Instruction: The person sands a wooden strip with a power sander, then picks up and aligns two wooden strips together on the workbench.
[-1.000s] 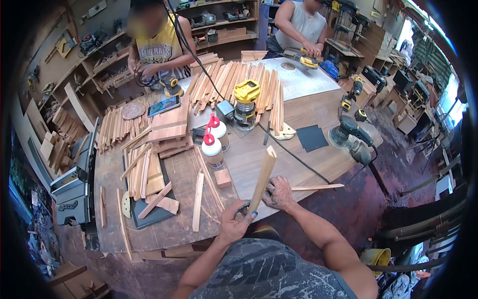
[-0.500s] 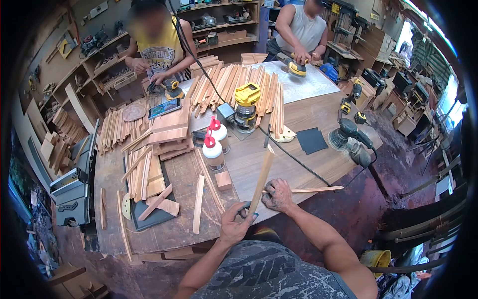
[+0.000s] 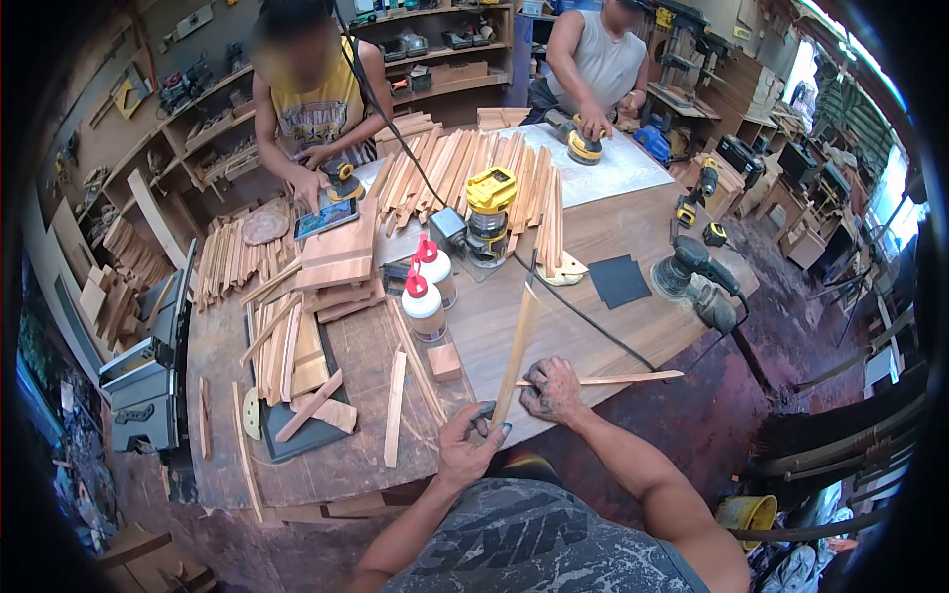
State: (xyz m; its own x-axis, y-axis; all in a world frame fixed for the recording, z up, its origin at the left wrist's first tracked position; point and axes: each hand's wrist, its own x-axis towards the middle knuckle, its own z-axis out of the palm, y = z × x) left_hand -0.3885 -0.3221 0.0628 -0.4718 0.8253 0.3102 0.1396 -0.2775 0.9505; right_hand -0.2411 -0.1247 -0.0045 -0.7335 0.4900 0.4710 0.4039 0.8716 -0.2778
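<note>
My left hand grips the lower end of a long thin wooden strip that stands nearly upright at the near edge of the workbench. My right hand rests on the bench just right of the strip, pressing on a thin flat wooden slat that sticks out past the bench edge to the right. A small wooden block lies left of the strip.
Two glue bottles with red caps, a yellow router with its cord, a grey sander, dark sandpaper sheets and piles of wooden strips cover the bench. Two other people work at the far side.
The upright strip has turned edge-on and looks thinner. My right hand has settled on the flat slat. The person in the yellow shirt now touches a tablet; the other's sander has moved left.
</note>
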